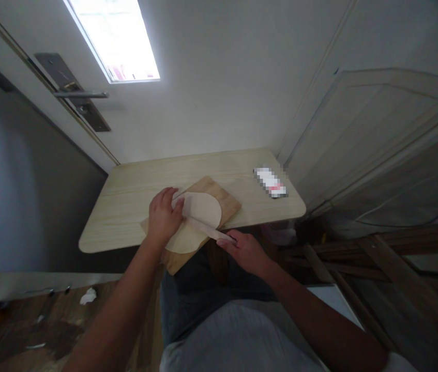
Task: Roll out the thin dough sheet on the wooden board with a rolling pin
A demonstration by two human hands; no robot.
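Observation:
A rounded, pale sheet of dough [199, 206] lies on a wooden board [229, 200], which is set at an angle and sticks out over the table's near edge. My left hand [164, 217] rests on the far left side of the sheet, fingers fairly straight and thumb apart. Around the near end of a long, pale, narrow knife-like tool [205, 228] my right hand [244, 250] is closed. This tool lies slantwise across the sheet, its far end close to my left thumb. Its exact kind is unclear.
The board sits on a light wooden table [125, 206] against a white door with a metal handle [81, 95]. A phone [271, 182] with a blurred screen lies at the table's right. Wooden beams [397, 263] stand at the right; crumpled white paper [88, 296] is on the floor.

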